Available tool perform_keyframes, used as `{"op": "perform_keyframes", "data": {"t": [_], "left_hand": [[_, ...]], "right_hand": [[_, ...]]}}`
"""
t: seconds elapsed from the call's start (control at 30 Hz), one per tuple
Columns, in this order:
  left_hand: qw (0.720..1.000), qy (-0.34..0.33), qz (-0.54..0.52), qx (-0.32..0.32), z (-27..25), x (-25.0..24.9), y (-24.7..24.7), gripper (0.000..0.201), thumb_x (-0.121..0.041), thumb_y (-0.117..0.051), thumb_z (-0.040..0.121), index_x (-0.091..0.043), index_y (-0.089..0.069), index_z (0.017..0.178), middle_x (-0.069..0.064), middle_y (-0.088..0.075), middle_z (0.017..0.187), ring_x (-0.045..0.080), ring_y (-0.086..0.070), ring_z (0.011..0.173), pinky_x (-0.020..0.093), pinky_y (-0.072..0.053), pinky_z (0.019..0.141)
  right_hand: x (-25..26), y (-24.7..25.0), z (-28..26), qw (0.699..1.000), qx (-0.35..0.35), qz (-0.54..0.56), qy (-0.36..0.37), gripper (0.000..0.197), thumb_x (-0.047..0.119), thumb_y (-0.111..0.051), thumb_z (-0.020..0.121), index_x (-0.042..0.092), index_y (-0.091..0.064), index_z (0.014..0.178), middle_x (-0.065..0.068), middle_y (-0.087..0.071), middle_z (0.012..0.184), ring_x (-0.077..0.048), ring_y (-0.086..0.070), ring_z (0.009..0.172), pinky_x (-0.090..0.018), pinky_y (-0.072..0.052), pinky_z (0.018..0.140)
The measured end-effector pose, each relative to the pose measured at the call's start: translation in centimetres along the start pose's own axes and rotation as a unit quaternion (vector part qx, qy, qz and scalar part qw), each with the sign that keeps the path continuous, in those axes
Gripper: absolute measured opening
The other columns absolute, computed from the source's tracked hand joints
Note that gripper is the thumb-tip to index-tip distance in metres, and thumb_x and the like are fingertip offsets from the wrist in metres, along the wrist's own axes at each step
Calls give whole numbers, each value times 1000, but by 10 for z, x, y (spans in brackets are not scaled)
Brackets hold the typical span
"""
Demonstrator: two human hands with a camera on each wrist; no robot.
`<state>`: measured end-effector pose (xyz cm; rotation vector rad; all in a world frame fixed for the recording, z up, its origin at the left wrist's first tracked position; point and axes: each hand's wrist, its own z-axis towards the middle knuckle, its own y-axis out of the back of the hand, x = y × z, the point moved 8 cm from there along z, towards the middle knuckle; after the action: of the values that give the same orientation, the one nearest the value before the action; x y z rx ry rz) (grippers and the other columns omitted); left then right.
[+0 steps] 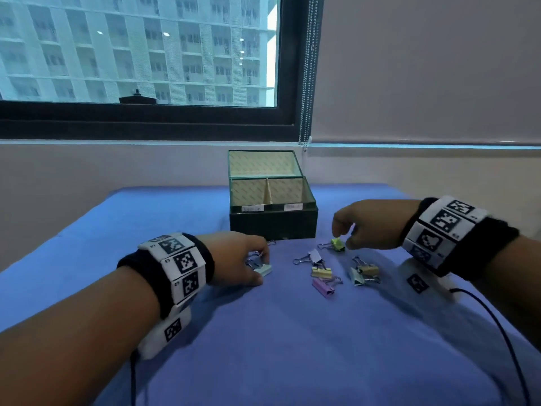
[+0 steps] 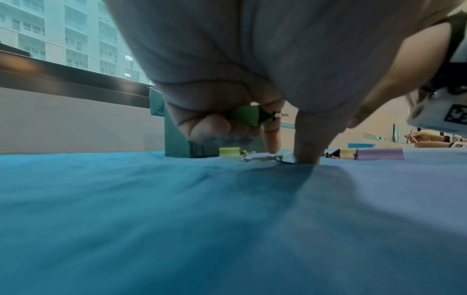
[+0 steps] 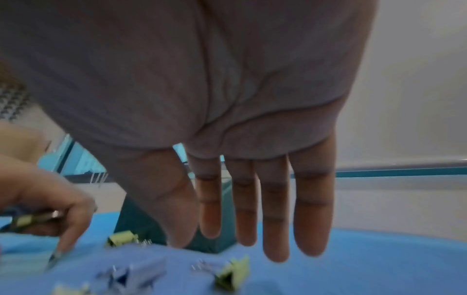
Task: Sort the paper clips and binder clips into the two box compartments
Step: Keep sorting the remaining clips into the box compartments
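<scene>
A dark green box (image 1: 273, 225) stands open at the back of the blue cloth, a divider (image 1: 267, 190) splitting it into two compartments. My left hand (image 1: 262, 265) rests on the cloth left of the box, its thumb and forefinger on a pale binder clip (image 1: 263, 270). In the left wrist view its curled fingers also grip a green binder clip (image 2: 248, 117). My right hand (image 1: 343, 239) hovers with straight fingers (image 3: 276, 229) just above a yellow-green binder clip (image 1: 338, 244), holding nothing. Several more binder clips (image 1: 322, 272) lie loose between the hands.
A paper clip (image 1: 271, 242) lies by the box's front left corner. A black cable (image 1: 497, 323) runs over the cloth at the right. The wall and window sill stand right behind the box. Another person's hand (image 2: 424, 137) shows far off.
</scene>
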<state>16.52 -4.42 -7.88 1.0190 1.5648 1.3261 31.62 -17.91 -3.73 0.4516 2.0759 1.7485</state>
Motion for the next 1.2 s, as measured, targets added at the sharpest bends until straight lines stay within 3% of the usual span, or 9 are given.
{"op": "perform_keyframes", "data": {"t": [0.2, 0.37, 0.53, 0.63, 0.73, 0.87, 0.97, 1.1, 1.2], "left_hand": [[1000, 16, 22, 2, 2, 3, -2, 41, -54, -66, 80, -35, -56, 116, -8, -61, 112, 18, -59, 100, 29, -49, 86], [999, 28, 13, -29, 1, 4, 6, 43, -57, -69, 77, -31, -56, 109, -11, -51, 101, 15, -53, 95, 26, -42, 77], [997, 5, -4, -80, 1, 8, 15, 40, -62, -69, 74, -36, -47, 96, -12, -50, 98, 14, -52, 89, 27, -44, 77], [996, -4, 0, -88, 2, 7, 15, 39, -62, -68, 75, -36, -46, 95, -13, -50, 98, 13, -52, 90, 26, -43, 77], [994, -5, 2, -105, 4, 9, 19, 40, -59, -68, 77, -32, -49, 98, -11, -55, 103, 13, -54, 91, 27, -46, 79], [980, -20, -16, -197, 0, 13, 35, 41, -57, -65, 81, -28, -51, 106, -9, -56, 109, 13, -56, 93, 30, -50, 82], [954, -26, -64, -292, 1, 21, 55, 41, -51, -64, 84, -28, -49, 115, -7, -53, 112, 14, -55, 96, 29, -48, 85], [919, -14, -115, -378, 18, 38, 76, 42, -46, -64, 86, -24, -48, 119, -1, -52, 116, 18, -53, 102, 32, -46, 90], [912, -3, -103, -397, 38, 44, 81, 43, -43, -61, 88, -24, -47, 123, -1, -51, 120, 20, -49, 110, 39, -43, 95]], "right_hand": [[-30, -27, -11, 998, 33, 41, -40, 29, 46, -52, 94, 26, -59, 113, 10, -70, 102, -12, -63, 90, -33, -51, 86], [-12, -27, 15, 999, 20, -18, -19, 39, 33, -47, 97, 30, -48, 136, 2, -54, 137, -21, -55, 116, -33, -44, 95], [4, -21, 33, 996, 14, -82, -11, 23, 17, -58, 85, 25, -59, 106, -1, -56, 110, -23, -58, 92, -30, -50, 75], [17, 4, 32, 998, -49, -27, 10, 18, 6, -51, 79, 23, -46, 75, 1, -50, 83, -16, -44, 67, -26, -38, 57], [34, 6, 29, 999, -35, 22, 20, 6, 24, -60, 80, 23, -55, 81, 2, -58, 84, -15, -53, 72, -28, -44, 60], [50, -22, 36, 998, 43, -44, 24, 35, 44, -70, 76, 18, -70, 100, 0, -69, 101, -22, -65, 93, -34, -56, 80], [58, -8, 42, 998, 21, -46, 39, 22, 35, -70, 79, 19, -64, 93, 3, -63, 88, -20, -60, 82, -31, -53, 71], [59, 48, 52, 985, -85, 144, 32, 14, 27, -71, 77, 14, -66, 80, 1, -61, 67, -16, -55, 61, -28, -46, 58], [49, 83, 69, 911, -223, 348, -8, 16, 20, -72, 75, 16, -58, 69, -1, -60, 61, -17, -55, 54, -31, -51, 56]]}}
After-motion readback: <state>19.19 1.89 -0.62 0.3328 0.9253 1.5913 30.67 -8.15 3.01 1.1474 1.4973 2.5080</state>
